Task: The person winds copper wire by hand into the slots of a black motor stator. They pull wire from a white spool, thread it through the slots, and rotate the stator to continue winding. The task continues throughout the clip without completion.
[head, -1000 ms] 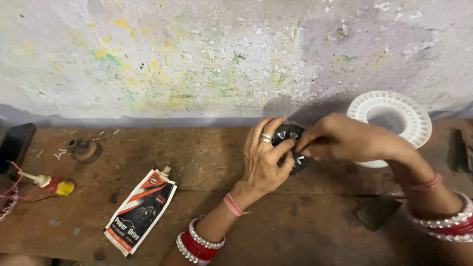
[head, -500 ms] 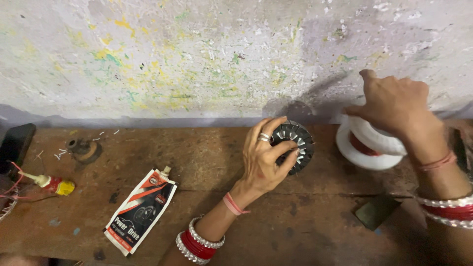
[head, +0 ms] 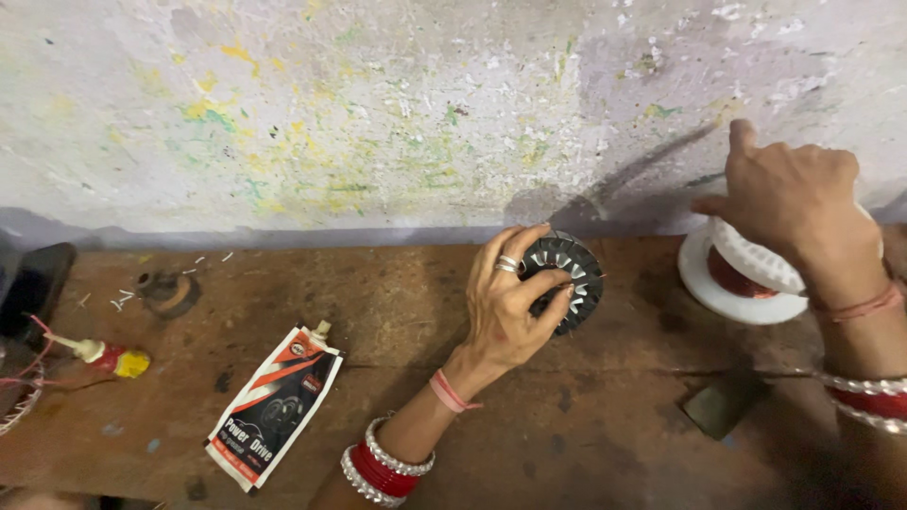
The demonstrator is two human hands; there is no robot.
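Note:
My left hand (head: 510, 297) grips a round dark metal stator core (head: 567, 279) with slotted teeth, held on edge just above the brown wooden bench. My right hand (head: 789, 203) is raised over a white plastic spool (head: 732, 283) wound with copper wire at the right, thumb and forefinger pinched together as if on a thin strand; the wire itself is too fine to make out. The spool is tilted under my palm. Both wrists wear red and white bangles.
A white, red and black squeeze pouch (head: 274, 406) lies at the front left. A small tube with a yellow cap (head: 104, 357) and a rusty ring (head: 168, 291) are at the far left. A dark flat piece (head: 723, 401) rests near the front right. A paint-spattered wall (head: 378, 113) runs behind the bench.
My right hand left the stator core and moved right and up onto the white spool. The left hand kept hold of the core, which is now fully uncovered.

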